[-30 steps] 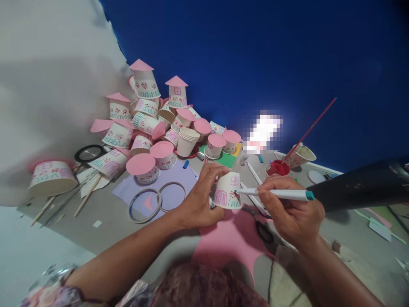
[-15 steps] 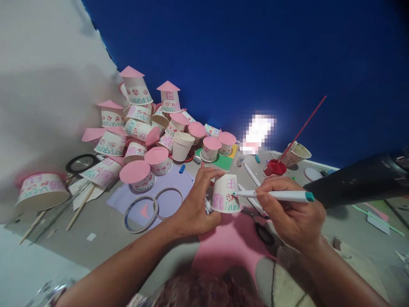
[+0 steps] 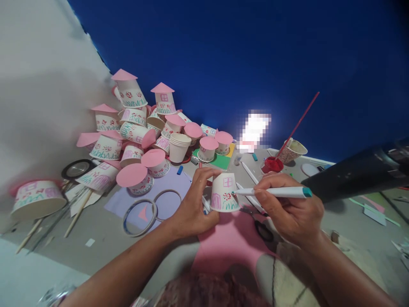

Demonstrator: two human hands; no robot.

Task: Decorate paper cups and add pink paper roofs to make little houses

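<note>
My left hand (image 3: 198, 209) is closed around the left side of an upturned white paper cup (image 3: 223, 192). The cup bears a purple window and door, red flowers and green grass strokes. In my right hand (image 3: 290, 213) is a white felt-tip marker (image 3: 284, 192) with a green end. Its tip points left and meets the cup's right side, beside the red flowers. Below the cup lies a pink paper sheet (image 3: 223, 243) with curved cut-outs. Scissors (image 3: 263, 230) rest near my right hand, their blades partly hidden.
Several decorated cups with pink paper roofs (image 3: 131, 175) are piled at the left. A stack of plain cups (image 3: 179, 147) stands among them. Tape rings (image 3: 140, 217) lie on purple paper (image 3: 115, 204). Behind my right hand are a red pot (image 3: 272, 164) and a black cylinder (image 3: 354, 170).
The view has shifted slightly, moving the surroundings a little left. Both hands keep their holds, and the marker tip stays by the cup's right side.
</note>
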